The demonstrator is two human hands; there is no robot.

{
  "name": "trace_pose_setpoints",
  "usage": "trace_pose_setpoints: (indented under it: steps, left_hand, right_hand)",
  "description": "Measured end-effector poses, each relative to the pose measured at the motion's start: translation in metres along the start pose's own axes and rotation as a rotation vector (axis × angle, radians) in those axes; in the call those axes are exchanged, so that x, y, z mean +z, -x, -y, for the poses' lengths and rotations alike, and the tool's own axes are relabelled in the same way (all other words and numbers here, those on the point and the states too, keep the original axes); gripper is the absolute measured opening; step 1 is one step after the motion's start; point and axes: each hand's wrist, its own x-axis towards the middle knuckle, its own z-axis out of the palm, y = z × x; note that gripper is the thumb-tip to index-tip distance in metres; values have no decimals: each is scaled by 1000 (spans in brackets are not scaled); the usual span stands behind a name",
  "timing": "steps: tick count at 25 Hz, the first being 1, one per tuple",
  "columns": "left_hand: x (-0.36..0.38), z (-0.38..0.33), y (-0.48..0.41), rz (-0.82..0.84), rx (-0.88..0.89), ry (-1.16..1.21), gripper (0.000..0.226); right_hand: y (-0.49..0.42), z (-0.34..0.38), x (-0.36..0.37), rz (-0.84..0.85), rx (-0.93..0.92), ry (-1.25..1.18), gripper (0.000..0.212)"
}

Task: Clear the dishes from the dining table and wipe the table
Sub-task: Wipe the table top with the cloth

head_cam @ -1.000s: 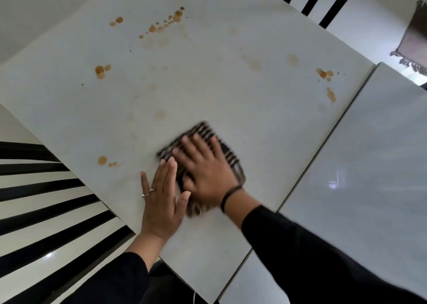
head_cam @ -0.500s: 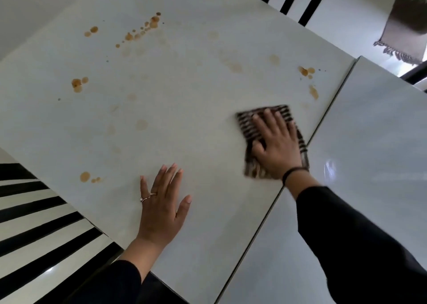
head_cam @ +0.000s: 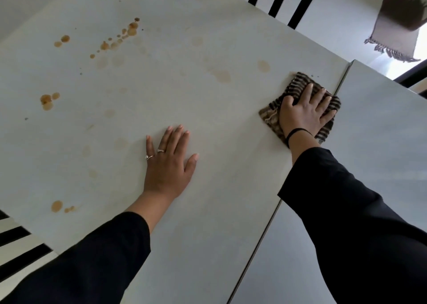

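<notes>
The wiping step was under way, with no dishes in sight on the glossy white dining table (head_cam: 208,49). The person's right hand (head_cam: 305,114) pressed a brown-and-black striped woven cloth (head_cam: 269,116) flat to the top, fingers (head_cam: 323,100) straight and spread and the thumb bent at the cloth's inner edge. The cloth's far corner lay just past the fingertips, against the dark seam (head_cam: 342,81) where a second pale slab begins. The left hand (head_cam: 169,162) rested palm-down on bare tabletop, fingers straight and close together and the thumb held out, seemingly as a brace.

Half a second earlier the cloth was short of the seam, with brown drops just beyond the right fingertips. It had since slid over that patch, and only tiny specks showed there now. A second ago it lay just beside the left thumb. The left hand had kept its place throughout.

The job looked well short of done. Orange-brown spatter stains (head_cam: 120,41) remained far beyond the left fingertips, and more drops (head_cam: 47,101) lay off to that hand's outer side. The next stroke would likely need to sweep back across and reach past the left hand.
</notes>
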Motion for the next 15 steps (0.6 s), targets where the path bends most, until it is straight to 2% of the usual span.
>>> trace_pose_setpoints:
  steps: [5,8,11,15]
  left_hand:
    - [3,0,0,-52,-7,-4,57]
    - [4,-1,2,-49,16,-28,57]
    - [5,0,2,-67,19,-28,61]
    - [4,-2,5,-111,-46,5,82]
  right_hand:
    - [-69,19,-11,-11,77,7,72]
    - [-92,43,-11,10,-25,35,71]
    - [-80,100,3,43,-307,78,69]
    - [19,176,35,112,-832,140,67]
